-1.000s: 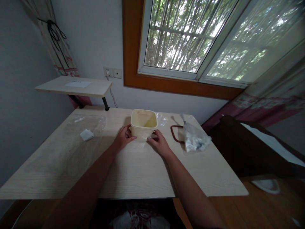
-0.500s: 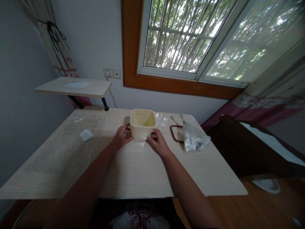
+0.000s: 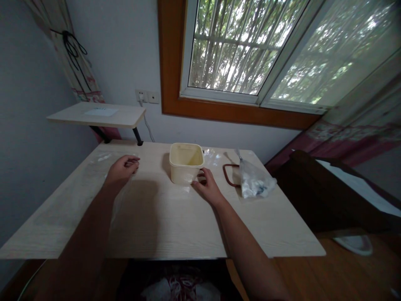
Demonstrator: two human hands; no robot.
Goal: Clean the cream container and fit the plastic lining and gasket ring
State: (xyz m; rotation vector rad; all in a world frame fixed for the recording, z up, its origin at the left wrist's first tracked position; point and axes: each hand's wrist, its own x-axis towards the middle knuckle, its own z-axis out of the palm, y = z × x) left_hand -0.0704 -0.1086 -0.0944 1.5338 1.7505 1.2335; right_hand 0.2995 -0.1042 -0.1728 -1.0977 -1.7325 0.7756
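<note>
A cream plastic bin (image 3: 184, 173), square with rounded corners and a ribbed lower wall, stands upright on the table. My right hand (image 3: 208, 186) is at its right side, thumb and fingers apart, the fingertips against or very near the wall. To the left, apart from the bin, my left hand (image 3: 123, 170) hovers over a clear plastic sheet, its fingers loosely bent and nothing visible in them. The small white packet on that side is hidden by this hand and forearm.
A clear plastic bag (image 3: 255, 182) with items inside lies on the right, beside a reddish-brown loop handle (image 3: 230, 175). Crinkled clear plastic (image 3: 213, 156) lies behind the bin. A raised shelf (image 3: 125, 117) with a paper on top stands at the back left of the table (image 3: 188, 230).
My left hand has let go of the bin and moved left, covering the white packet. The right hand stays at the bin, which has barely moved.
</note>
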